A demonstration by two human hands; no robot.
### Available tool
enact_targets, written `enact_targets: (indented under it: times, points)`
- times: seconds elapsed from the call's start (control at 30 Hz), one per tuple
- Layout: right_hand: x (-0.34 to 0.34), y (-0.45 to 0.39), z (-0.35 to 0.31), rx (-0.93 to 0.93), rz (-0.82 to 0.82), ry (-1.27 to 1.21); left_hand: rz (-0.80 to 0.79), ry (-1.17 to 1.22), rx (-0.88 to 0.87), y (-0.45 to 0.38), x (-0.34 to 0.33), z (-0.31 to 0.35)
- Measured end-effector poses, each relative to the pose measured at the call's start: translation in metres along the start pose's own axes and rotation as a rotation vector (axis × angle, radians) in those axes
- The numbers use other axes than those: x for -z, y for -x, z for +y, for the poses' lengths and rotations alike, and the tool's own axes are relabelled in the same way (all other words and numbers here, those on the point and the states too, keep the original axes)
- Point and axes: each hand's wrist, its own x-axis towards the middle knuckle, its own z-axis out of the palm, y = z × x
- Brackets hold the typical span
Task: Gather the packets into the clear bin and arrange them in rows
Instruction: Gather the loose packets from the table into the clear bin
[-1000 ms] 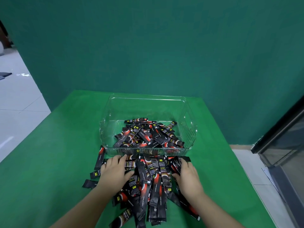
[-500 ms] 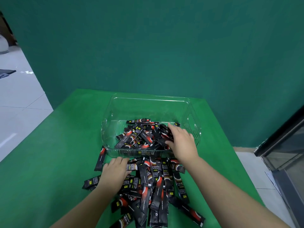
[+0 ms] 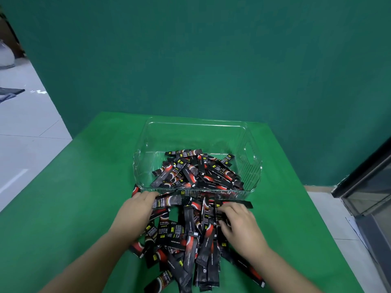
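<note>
A dark green wall [image 3: 211,56] fills the background, with pale tiled floor [image 3: 25,132] to the left and a dark glass-fronted cabinet [image 3: 368,187] at the right edge. In front of the wall stands a table covered in bright green cloth [image 3: 63,208], bare and open along its left side and, more narrowly, along its right. The clear bin [image 3: 249,163] sits toward the far middle of the table, its back half bare and a jumbled heap of black-and-red stick packets in the bin [image 3: 196,172] crowded against its near wall. Just in front of that wall a larger loose pile of packets on the table [image 3: 186,240] spreads toward the near edge. The left hand [image 3: 135,212] lies on the pile's left flank, fingers curled over a packet close to the bin's near-left corner. The right hand [image 3: 239,225] lies on the pile's right flank, fingers bent and pinching packets near the bin wall.
</note>
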Motion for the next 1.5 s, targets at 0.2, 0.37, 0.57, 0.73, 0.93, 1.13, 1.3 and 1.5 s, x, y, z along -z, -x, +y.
enact_targets:
  times: [0.2, 0.37, 0.57, 0.73, 0.93, 1.13, 1.3, 1.5]
  points:
    - [0.006, -0.001, -0.003, -0.056, -0.097, -0.012, 0.149, 0.111, 0.041, -0.016, 0.043, 0.017]
    - [0.006, 0.001, -0.010, -0.083, -0.175, -0.006, 0.189, 0.150, 0.029, -0.064, 0.054, 0.049]
    - [0.009, 0.010, -0.004, -0.144, -0.183, -0.023, -0.135, 0.173, 0.100, -0.083, 0.037, 0.045]
    - [0.007, 0.024, 0.003, -0.257, -0.205, -0.106, 0.085, 0.259, -0.094, -0.031, 0.029, 0.034]
    - [0.010, 0.044, 0.015, -0.274, -0.216, -0.117, -0.025, 0.235, -0.206, 0.031, 0.000, 0.003]
    - [0.014, 0.060, 0.018, -0.306, -0.300, -0.022, -0.071, 0.127, 0.193, 0.052, -0.031, -0.015]
    - [0.012, 0.063, 0.008, -0.252, -0.297, -0.021, -0.153, 0.125, 0.409, 0.052, -0.036, -0.009]
    - [0.009, 0.070, 0.000, -0.186, -0.243, -0.065, -0.135, 0.093, 0.360, 0.056, -0.042, -0.005]
